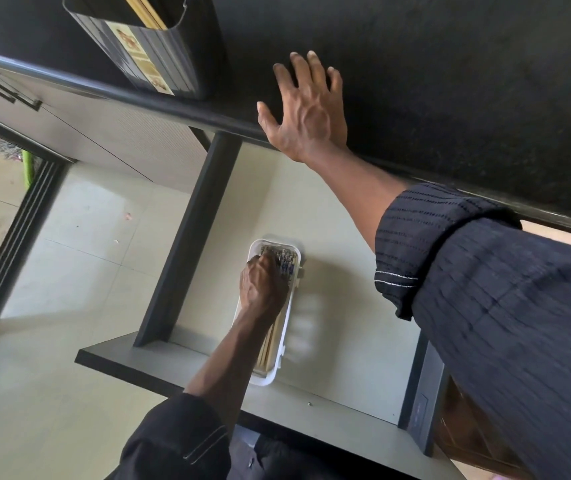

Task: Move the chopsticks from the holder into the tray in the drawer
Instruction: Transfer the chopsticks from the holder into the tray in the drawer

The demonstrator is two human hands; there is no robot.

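A dark grey ribbed holder (152, 53) stands on the black countertop at the top left, with light wooden chopsticks (142, 10) sticking out of it. Below the counter, the drawer (353, 344) is pulled out. In it lies a long white tray (267, 377) holding several chopsticks (270, 341) with patterned ends. My left hand (263, 289) is down in the tray, fingers curled on those chopsticks near the patterned ends. My right hand (306, 109) lies flat on the counter edge, to the right of the holder, with its fingers spread and nothing in it.
The black countertop (450, 81) fills the upper right. The drawer has dark side walls (190, 237) and a dark front panel (131, 365). A pale tiled floor (62, 271) and a dark sliding-door track (10, 251) are at the left. A closed drawer with a handle (7, 88) sits under the counter.
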